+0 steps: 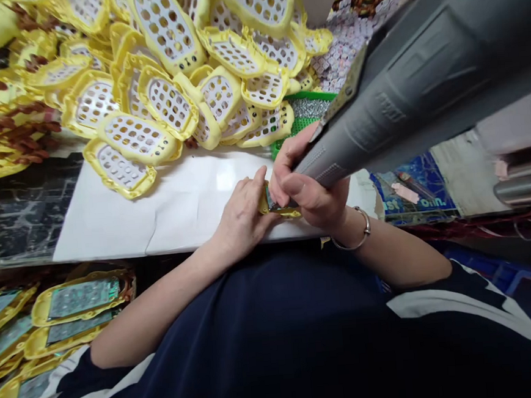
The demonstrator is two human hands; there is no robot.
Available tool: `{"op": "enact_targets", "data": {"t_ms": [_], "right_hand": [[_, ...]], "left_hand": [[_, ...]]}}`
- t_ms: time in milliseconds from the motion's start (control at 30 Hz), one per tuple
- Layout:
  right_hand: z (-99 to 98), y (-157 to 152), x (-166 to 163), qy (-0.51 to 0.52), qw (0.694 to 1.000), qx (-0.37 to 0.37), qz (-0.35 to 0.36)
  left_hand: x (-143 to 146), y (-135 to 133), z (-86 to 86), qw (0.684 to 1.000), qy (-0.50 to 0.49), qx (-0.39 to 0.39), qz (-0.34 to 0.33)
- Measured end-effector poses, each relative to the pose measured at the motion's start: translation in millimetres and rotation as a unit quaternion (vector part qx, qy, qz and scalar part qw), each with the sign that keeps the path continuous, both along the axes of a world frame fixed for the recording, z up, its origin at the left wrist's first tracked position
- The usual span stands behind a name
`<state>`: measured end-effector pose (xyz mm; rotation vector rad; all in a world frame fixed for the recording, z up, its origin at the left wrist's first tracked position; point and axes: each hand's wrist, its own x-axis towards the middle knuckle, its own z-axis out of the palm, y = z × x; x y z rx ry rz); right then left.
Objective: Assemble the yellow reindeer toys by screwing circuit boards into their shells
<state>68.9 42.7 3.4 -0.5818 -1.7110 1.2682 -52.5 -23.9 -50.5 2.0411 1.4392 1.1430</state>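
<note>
Seemingly to steady it, the left hand (245, 216) grips the shell (290, 212) at nine o'clock, while the right hand (317, 196) wraps fully round a driver (373, 117) slanting toward two o'clock.

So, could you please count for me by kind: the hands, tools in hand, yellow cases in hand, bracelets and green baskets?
Hands: 2, the left hand and the right hand
Tools in hand: 1 gray tool
Yellow cases in hand: 1 yellow case
Bracelets: 1 bracelet
Green baskets: 1 green basket
Total: 6
</note>
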Motion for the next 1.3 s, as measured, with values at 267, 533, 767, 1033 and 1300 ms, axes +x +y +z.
{"op": "enact_targets", "data": {"t_ms": [267, 533, 767, 1033, 1300], "right_hand": [[47.7, 24, 18, 0.138, 0.985, 0.068, -0.079], [56.1, 77, 70, 0.154, 0.926, 0.137, -0.315], [51.4, 70, 108, 0.173, 0.868, 0.31, -0.348], [65.5, 15, 133, 0.057, 0.737, 0.391, -0.548], [36.7, 74, 216, -0.123, 0.825, 0.17, -0.525]], "left_hand": [[-8, -7, 3.3, 0.996, 0.073, 0.053, 0.02], [-55, -33, 23.0, 0.985, 0.152, 0.015, 0.075], [-67, -31, 31.7, 0.988, 0.151, 0.014, 0.037], [-118, 36, 60.8, 0.941, 0.282, 0.153, 0.106], [-133, 75, 80.9, 0.908, 0.396, 0.101, 0.091]]}}
